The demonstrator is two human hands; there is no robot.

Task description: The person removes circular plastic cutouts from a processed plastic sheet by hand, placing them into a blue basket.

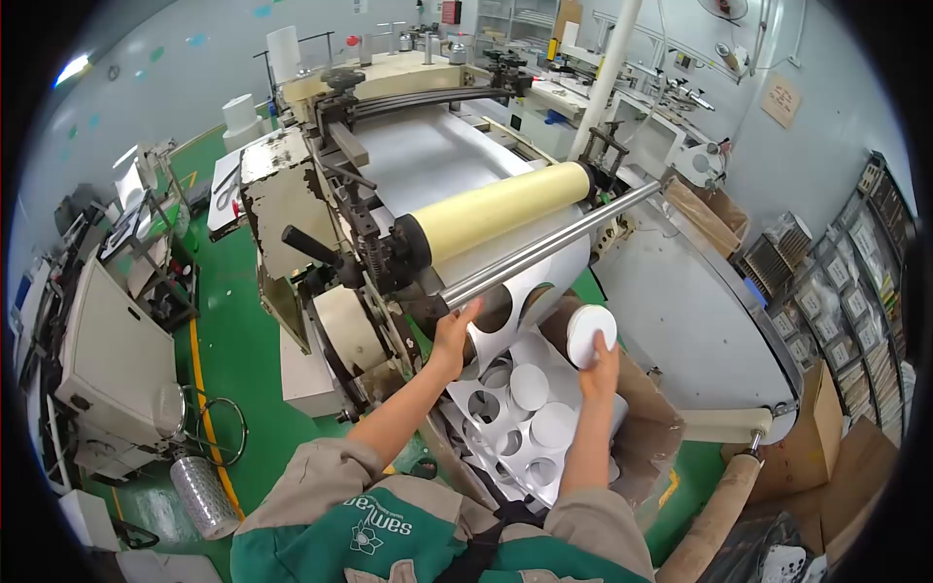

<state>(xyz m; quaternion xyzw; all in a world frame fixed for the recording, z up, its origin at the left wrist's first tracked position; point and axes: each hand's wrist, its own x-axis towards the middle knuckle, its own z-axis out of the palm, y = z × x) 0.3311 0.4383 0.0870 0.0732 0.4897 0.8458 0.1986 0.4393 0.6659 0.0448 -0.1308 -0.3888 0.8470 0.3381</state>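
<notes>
Punched web (515, 408) lies heaped in the cardboard box (653, 428) under my forearms. Right hand (603, 367) is clamped on a stack of white discs (590, 332), held above the box. Left hand (454, 333), fingers apart, presses the web just below the steel roller (554, 248). My judgement: grip the stack square and keep fingertips out of the roller gap. Yellow roll (501, 209) lies beyond.

A green floor (243, 350) with a yellow line (197, 379) carries a silvery ribbed duct (202, 496). A brown cardboard tube (714, 520) slants at lower right, near cardboard boxes (821, 437). Shelves (855, 291) of packets line the right wall. A white paper roll (239, 112) stands far back.
</notes>
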